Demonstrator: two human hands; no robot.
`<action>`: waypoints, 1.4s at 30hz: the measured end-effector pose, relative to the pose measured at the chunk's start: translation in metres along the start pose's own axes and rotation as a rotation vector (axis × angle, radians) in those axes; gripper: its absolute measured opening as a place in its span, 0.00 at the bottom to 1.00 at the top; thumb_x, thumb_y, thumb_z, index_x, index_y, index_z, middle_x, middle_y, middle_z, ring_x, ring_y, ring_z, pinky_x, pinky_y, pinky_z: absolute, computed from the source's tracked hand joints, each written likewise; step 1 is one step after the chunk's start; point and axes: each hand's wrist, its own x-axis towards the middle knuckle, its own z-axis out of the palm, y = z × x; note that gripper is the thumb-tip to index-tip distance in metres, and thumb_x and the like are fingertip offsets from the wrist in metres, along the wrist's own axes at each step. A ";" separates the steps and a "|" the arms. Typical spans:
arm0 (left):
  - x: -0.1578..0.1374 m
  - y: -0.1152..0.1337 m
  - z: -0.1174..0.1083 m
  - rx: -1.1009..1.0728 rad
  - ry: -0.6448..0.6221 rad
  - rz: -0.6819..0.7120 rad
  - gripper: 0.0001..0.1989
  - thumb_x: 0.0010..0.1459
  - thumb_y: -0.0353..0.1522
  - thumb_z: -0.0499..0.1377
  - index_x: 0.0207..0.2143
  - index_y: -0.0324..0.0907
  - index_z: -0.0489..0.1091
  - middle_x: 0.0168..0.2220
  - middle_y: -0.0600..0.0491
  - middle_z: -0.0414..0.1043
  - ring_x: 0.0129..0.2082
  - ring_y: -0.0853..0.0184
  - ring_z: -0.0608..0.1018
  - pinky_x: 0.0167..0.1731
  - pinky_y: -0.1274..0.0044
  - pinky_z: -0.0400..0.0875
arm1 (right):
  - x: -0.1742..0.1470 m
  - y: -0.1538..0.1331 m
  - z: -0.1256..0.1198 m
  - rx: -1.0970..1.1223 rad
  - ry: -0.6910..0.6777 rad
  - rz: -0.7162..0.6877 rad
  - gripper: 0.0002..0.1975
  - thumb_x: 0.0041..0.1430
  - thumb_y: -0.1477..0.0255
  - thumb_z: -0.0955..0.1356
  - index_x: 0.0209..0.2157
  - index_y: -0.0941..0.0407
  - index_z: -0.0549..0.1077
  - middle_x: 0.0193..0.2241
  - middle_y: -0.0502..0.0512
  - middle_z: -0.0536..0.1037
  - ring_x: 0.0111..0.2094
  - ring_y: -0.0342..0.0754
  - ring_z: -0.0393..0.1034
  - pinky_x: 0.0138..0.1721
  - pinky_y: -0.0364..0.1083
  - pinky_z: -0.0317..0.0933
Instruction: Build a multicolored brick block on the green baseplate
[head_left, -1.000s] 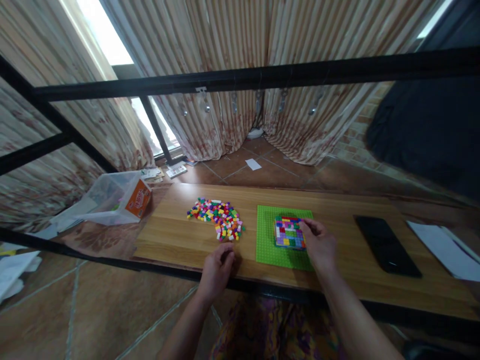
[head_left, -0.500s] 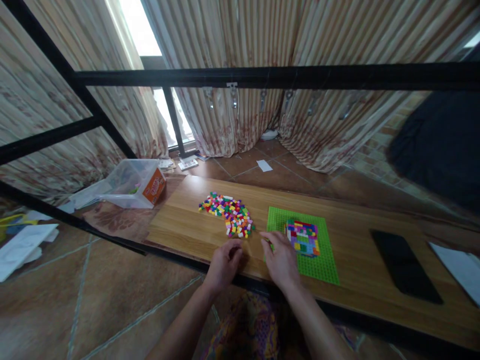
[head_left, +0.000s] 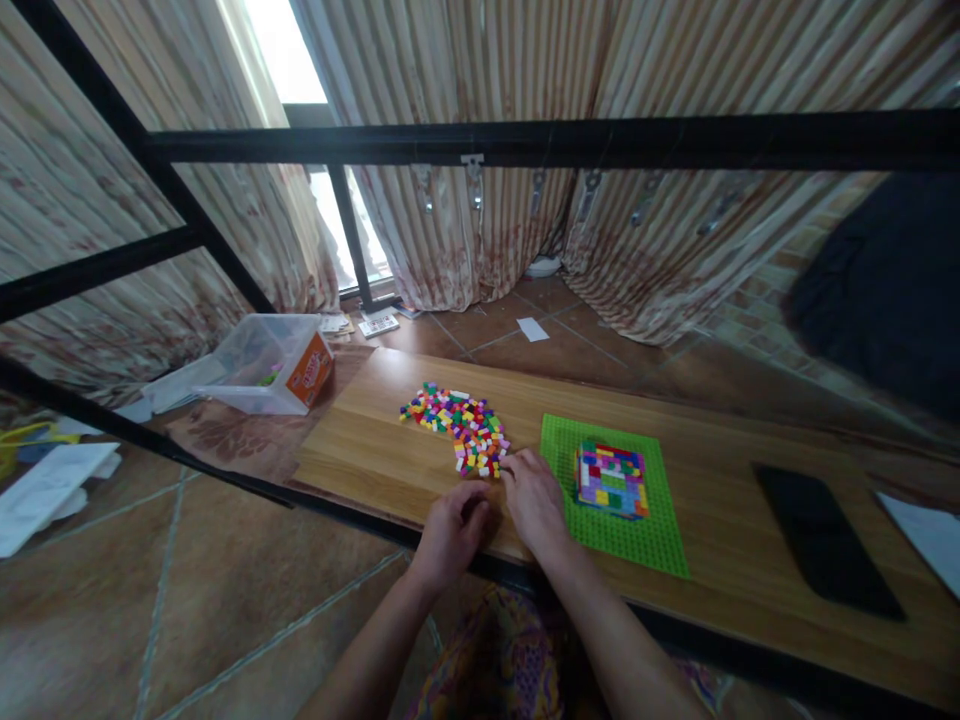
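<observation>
Small toy bricks (head_left: pixel 459 420) in many colours lie in a loose, curved heap on the wooden table. My right hand (head_left: pixel 535 500) is at the heap's near right edge, fingertips bent down together beside the outermost bricks; what is between them is too small to make out. To its left, my left hand (head_left: pixel 452 532) rests by the table's front edge with curled fingers, and its palm is hidden. On the right, a green studded baseplate (head_left: pixel 559 435) carries a blocky build of multicoloured bricks (head_left: pixel 611 480). Neither hand touches the build.
A dark flat slab (head_left: pixel 825 540) lies farther right on the table (head_left: pixel 360 440), near white paper (head_left: pixel 926 540). Left of the table stands a clear plastic box (head_left: pixel 262 365) with an orange label. A black metal rail (head_left: pixel 525 147) crosses beyond the table, before striped curtains (head_left: pixel 480 240).
My right hand has moved left, from the baseplate's left edge to the brick heap, uncovering the build's left side. My left hand stays curled in nearly the same place. The view has shifted slightly.
</observation>
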 end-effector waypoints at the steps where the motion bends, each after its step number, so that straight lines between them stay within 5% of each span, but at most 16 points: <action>1: 0.000 -0.001 0.000 -0.002 0.000 0.002 0.11 0.58 0.29 0.54 0.42 0.40 0.73 0.38 0.50 0.77 0.37 0.66 0.78 0.41 0.75 0.71 | -0.002 -0.002 -0.003 0.018 0.013 0.007 0.10 0.61 0.76 0.62 0.37 0.55 0.75 0.36 0.59 0.77 0.42 0.53 0.70 0.44 0.49 0.62; 8: -0.001 -0.003 0.000 0.029 -0.023 0.001 0.10 0.60 0.31 0.54 0.42 0.41 0.72 0.38 0.51 0.77 0.37 0.66 0.78 0.40 0.76 0.71 | -0.032 -0.003 -0.054 0.383 0.162 0.176 0.10 0.62 0.67 0.63 0.36 0.54 0.75 0.33 0.53 0.80 0.33 0.48 0.74 0.39 0.46 0.66; 16: 0.001 -0.001 -0.001 0.064 -0.026 -0.003 0.11 0.60 0.32 0.54 0.42 0.41 0.72 0.39 0.50 0.77 0.39 0.65 0.78 0.42 0.74 0.71 | -0.062 0.075 -0.099 0.382 0.405 0.481 0.17 0.55 0.59 0.66 0.38 0.55 0.78 0.39 0.59 0.81 0.40 0.54 0.75 0.44 0.52 0.66; 21: 0.001 -0.003 0.000 0.076 0.005 0.003 0.11 0.60 0.33 0.54 0.43 0.41 0.72 0.41 0.49 0.77 0.41 0.64 0.78 0.43 0.74 0.72 | -0.055 0.105 -0.104 0.248 0.449 0.481 0.20 0.55 0.58 0.65 0.37 0.59 0.79 0.37 0.62 0.81 0.38 0.55 0.74 0.42 0.53 0.65; 28: 0.001 0.002 0.000 0.080 0.007 0.007 0.11 0.59 0.32 0.54 0.42 0.41 0.73 0.39 0.50 0.78 0.39 0.64 0.79 0.41 0.74 0.72 | -0.043 0.104 -0.099 0.135 0.417 0.415 0.22 0.57 0.57 0.62 0.38 0.58 0.79 0.36 0.62 0.81 0.36 0.54 0.74 0.40 0.52 0.65; 42: 0.001 0.002 -0.001 0.086 0.011 0.012 0.10 0.59 0.31 0.55 0.42 0.42 0.73 0.40 0.49 0.78 0.40 0.63 0.79 0.43 0.74 0.72 | -0.041 0.109 -0.099 0.291 0.406 0.504 0.20 0.52 0.57 0.66 0.37 0.58 0.79 0.35 0.62 0.82 0.36 0.55 0.76 0.41 0.53 0.67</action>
